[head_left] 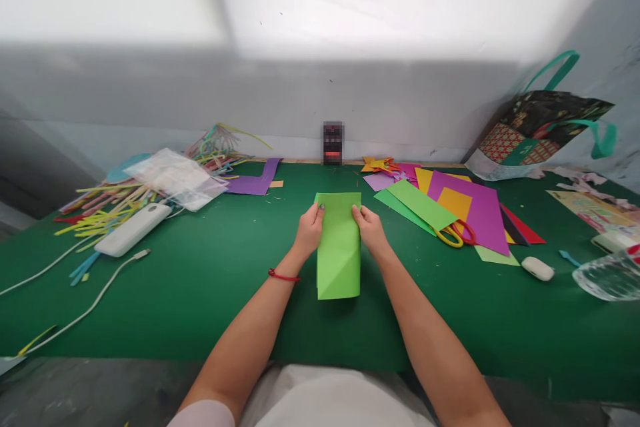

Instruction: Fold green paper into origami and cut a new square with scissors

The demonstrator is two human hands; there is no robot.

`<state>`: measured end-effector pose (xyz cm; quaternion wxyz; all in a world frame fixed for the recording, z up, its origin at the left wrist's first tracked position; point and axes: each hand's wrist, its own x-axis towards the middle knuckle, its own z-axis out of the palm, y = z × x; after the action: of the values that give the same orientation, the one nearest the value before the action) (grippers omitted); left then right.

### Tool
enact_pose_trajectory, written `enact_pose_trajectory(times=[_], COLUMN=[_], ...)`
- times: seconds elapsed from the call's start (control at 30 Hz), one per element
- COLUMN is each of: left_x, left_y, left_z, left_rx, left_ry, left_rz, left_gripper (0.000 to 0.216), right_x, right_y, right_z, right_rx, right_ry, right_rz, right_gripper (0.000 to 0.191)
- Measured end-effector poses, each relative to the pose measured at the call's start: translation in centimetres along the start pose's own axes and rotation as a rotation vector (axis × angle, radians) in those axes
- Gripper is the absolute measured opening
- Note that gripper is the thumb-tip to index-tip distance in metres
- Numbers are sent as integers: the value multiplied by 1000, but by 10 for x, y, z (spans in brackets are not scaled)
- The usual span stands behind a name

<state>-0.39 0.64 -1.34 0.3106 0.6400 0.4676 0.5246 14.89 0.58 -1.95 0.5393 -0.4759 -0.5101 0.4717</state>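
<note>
A folded light-green paper [339, 247] lies lengthwise on the green table [200, 280], straight in front of me. My left hand [309, 230] pinches its upper left edge, thumb on top. My right hand [370, 228] grips the upper right edge the same way. Both hands are closed on the paper near its far end. A red string circles my left wrist.
Coloured paper sheets [465, 210] with yellow-handled scissors [455, 233] lie to the right. Paper strips [110, 207], a plastic bag [175, 177], a white power bank [133, 228] and cables are at left. A white eraser-like object [537, 268], a clear container [607, 277] and a patterned bag [540, 127] are at far right.
</note>
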Motion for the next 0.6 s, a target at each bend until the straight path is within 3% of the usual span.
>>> enact_pose_trajectory(times=[0.33,0.6], left_x=[0,0], left_y=[0,-3], left_z=[0,0], left_rx=[-58,-45], left_ry=[13,23], left_rz=[-42,-47], left_gripper=[40,39], right_x=[-2,-3], right_y=[-2,-5], right_z=[-1,1], right_rx=[7,44], right_ry=[10,31], right_rz=[-19,51], right_gripper=[53,60])
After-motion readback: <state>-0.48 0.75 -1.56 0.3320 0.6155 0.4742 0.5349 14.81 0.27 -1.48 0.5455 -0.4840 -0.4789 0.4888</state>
